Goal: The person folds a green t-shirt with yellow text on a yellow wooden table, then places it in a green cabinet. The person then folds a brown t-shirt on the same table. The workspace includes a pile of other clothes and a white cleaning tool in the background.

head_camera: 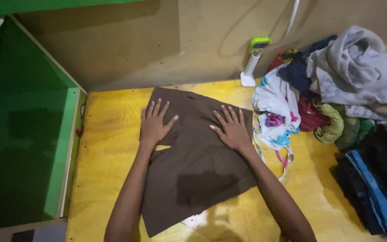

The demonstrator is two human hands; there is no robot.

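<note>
Both forearms reach up from the lower edge to a brown garment (pixel 198 166) spread flat on the yellow worktop (pixel 108 148). Left hand (pixel 154 123) lies palm down on its upper left part, fingers spread, grip open. Right hand (pixel 231 127) presses flat on its upper right part, grip likewise open. Just right of the garment sits a clothes pile (pixel 337 89). Behind it, a white and green iron (pixel 252 60) stands against the wall. At left, a green cabinet (pixel 27 134).

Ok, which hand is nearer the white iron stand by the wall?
Right. The right hand lies flat on the brown cloth, just below and left of the stand. The left hand presses the cloth's left side, farther away.
</note>
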